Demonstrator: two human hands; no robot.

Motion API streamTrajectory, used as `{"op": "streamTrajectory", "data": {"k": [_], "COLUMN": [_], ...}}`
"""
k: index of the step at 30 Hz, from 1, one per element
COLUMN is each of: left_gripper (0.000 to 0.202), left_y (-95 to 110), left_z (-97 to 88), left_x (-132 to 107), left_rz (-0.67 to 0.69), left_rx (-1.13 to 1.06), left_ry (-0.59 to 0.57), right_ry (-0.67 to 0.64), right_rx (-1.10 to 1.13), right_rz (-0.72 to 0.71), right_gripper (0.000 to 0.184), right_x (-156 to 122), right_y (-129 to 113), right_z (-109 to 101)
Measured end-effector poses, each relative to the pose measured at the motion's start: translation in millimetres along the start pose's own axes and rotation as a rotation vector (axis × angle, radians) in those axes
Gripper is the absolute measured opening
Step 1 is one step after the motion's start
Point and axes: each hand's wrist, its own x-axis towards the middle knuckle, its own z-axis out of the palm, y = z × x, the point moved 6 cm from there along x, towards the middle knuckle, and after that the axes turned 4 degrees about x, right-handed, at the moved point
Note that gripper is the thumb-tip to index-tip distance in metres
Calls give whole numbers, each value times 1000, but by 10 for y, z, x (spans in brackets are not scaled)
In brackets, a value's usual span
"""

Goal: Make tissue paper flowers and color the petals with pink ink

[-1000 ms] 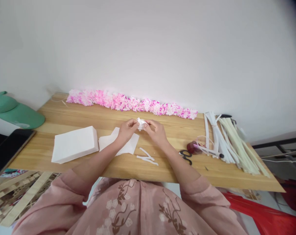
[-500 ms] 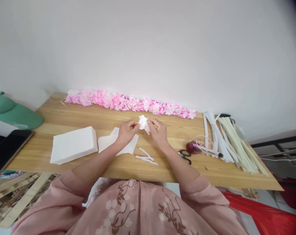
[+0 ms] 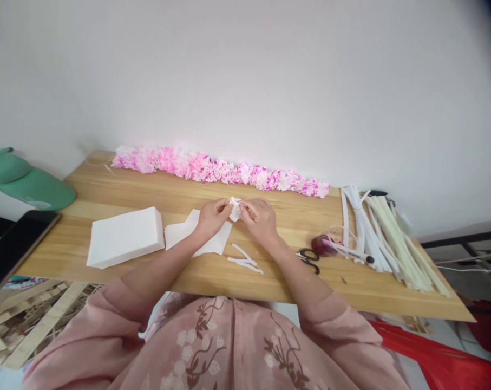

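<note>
Head view: left hand (image 3: 213,219) and right hand (image 3: 261,219) pinch a small, crumpled white tissue-like piece (image 3: 234,211), right of the white rectangular block (image 3: 125,234). Flat white sheets (image 3: 218,241) lie just right of that block. Exact fingertip contact appears partly hidden.
</note>
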Motion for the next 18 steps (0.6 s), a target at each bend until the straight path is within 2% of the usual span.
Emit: {"op": "streamTrajectory", "data": {"k": [3, 5, 8, 12, 15, 18], "left_gripper": [27, 27, 28, 29, 29, 26], "left_y": [-6, 25, 124, 255, 294, 277], "left_z": [-15, -24, -36, -23, -15, -37], "left_x": [9, 3, -31, -94, -115, -109], "left_rz": [-24, -16, 57, 179, 204, 137], "left_rx": [-122, -160, 9, 307, 321, 194], "left_ry": [29, 34, 34, 44, 45, 62], "right_ry": [49, 32, -24, -24, -10, 44], "right_rx": [121, 216, 239, 105, 98, 233], "right_rz": [182, 265, 250, 136, 127, 233], "right_gripper": [18, 19, 22, 21, 28, 30], "right_x": [1, 1, 14, 26, 26, 18], "right_y": [93, 127, 104, 47, 34, 71], "right_z": [-43, -45, -30, -31, -40, -76]}}
